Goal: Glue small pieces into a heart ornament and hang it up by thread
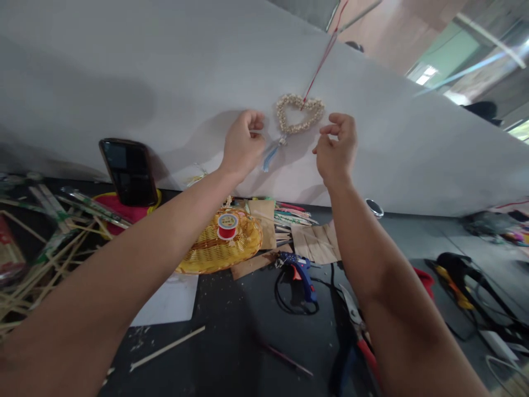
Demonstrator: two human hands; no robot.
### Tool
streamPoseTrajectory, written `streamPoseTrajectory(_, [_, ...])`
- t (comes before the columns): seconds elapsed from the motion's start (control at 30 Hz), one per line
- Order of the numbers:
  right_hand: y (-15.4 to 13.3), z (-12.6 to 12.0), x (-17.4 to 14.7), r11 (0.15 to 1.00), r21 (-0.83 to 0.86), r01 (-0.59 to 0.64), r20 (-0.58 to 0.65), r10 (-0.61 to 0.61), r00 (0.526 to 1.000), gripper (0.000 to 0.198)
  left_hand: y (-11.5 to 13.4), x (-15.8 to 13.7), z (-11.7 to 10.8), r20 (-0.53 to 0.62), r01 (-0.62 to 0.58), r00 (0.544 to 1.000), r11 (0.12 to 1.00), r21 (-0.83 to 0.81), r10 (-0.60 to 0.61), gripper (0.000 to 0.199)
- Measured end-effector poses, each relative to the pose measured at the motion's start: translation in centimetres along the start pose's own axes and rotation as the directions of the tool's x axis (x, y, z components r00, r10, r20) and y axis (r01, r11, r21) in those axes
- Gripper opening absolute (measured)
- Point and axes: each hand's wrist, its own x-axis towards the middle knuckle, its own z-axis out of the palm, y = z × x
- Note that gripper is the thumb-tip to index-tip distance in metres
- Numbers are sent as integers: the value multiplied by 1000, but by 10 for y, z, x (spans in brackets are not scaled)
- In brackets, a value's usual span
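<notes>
A heart-shaped ornament (301, 128) of small pale beads or shells hangs on a red cord (317, 73) against the white panel. Below its lower tip dangles a light blue tassel (270, 158). On the left side my left hand (243, 142) is raised, its fingers loosely curled and apart, with nothing visible in them. My right hand (338, 148) is held up to the right of the heart, also loosely curled, with a gap between thumb and fingers. Neither hand appears to touch the ornament.
Below are a yellow woven basket (243, 251) with a red thread spool (227, 227), a blue glue gun (303, 273) and red-handled pruning shears (353, 309). A phone (129, 172) leans at the left, near loose bamboo sticks (68, 256). A thin stick (167, 348) lies in front.
</notes>
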Motion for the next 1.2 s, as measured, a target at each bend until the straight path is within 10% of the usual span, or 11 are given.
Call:
streamPoseTrajectory(0.27, [-49, -29, -33, 976, 151, -154, -86, 168, 982, 35, 38, -31, -21, -50, 13, 999, 993, -115, -19, 32])
streamPoseTrajectory(0.7, [-193, -118, -179, 882, 222, -415, 460, 281, 842, 22, 134, -199, -51, 275, 301, 932, 928, -220, -237, 32])
streamPoseTrajectory(0.97, [-217, -126, -257, 815, 218, -538, 599, 323, 732, 19, 141, -260, -86, 350, 315, 893, 948, -41, -281, 32])
streamPoseTrajectory(1.2, [-232, -126, -264, 826, 164, -539, 649, 321, 690, 18, 134, -283, -97, 334, 327, 889, 945, 16, -313, 34])
